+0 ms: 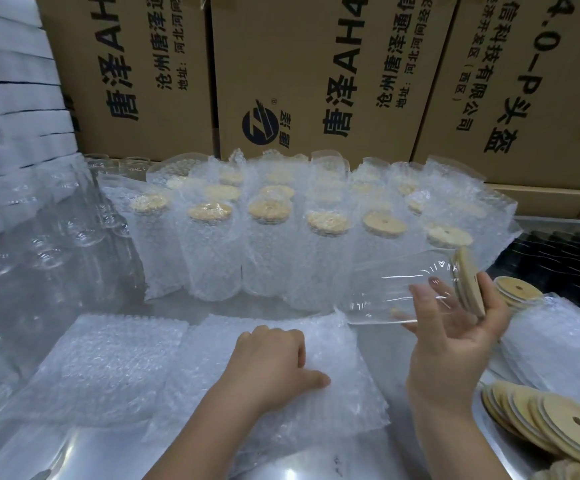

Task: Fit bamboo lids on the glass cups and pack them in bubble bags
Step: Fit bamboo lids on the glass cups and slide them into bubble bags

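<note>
My right hand [454, 327] holds a clear glass cup [396, 289] on its side, with a bamboo lid [470, 282] fitted on its right end; fingers curl round the cup near the lid. My left hand [274, 362] rests with curled fingers on a flat bubble bag [344, 355] on top of a pile in front of me, and seems to pinch its edge. Behind stand several bagged cups [212, 244] with bamboo lids, upright in rows.
Loose bamboo lids [538, 420] lie fanned at the lower right, more lids [517, 292] behind my right hand. Bare glass cups [56, 237] crowd the left. More bubble bags [101, 365] lie at the left front. Cardboard boxes [316, 81] wall the back; white foam sheets [11, 98] are stacked at the far left.
</note>
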